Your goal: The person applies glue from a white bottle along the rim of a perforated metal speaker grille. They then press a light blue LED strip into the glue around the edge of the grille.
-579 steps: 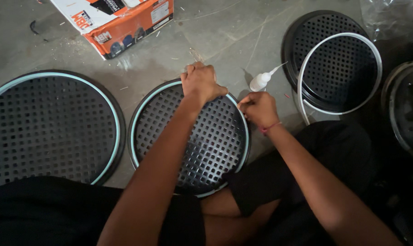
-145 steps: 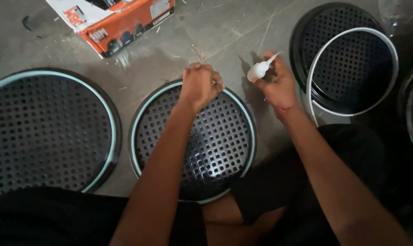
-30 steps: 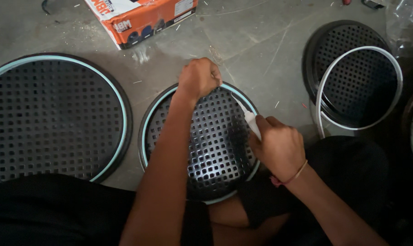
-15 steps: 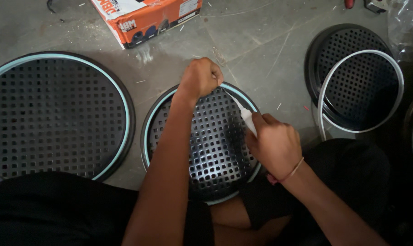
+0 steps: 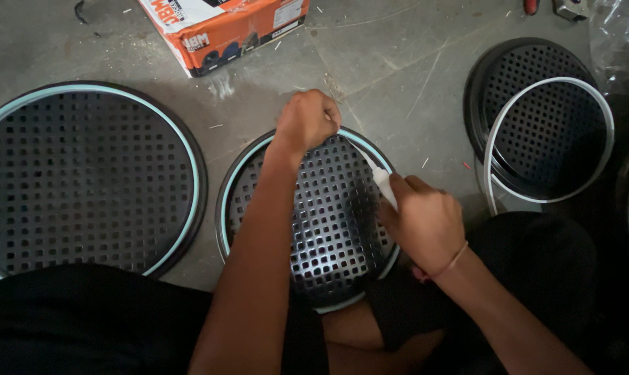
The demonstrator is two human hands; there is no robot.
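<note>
Centre grille [image 5: 328, 222]: round black perforated metal disc, square holes, pale teal trim ring round the edge. Lies flat on the floor [image 5: 398, 76] just beyond the person's knees, between the big grille [image 5: 85, 180] on the left and the stacked grille [image 5: 537, 118] on the right.

Handling, my read: stamped sheet, so stiff and light, not fragile. Painted face probably slick, and the hole edges may bite. Best held at the rim, not across the mesh. The trim ring looks like soft rubber or plastic that would flex and could pop out of its seat if pulled.

Left hand [image 5: 307, 121]: closed fist on the far rim, pinching or pressing the trim there. Can't tell exactly what is between the fingers.

Right hand [image 5: 425, 222]: closed round a small white tube [image 5: 384, 182], nozzle aimed at the right rim, tip at or just touching the trim. Tube looks soft and squeezable, so hold the body and steer by the nozzle.

A loose white ring [image 5: 495, 139] rests over the stacked grille. Orange carton [image 5: 224, 28] lies far, on the floor.
</note>
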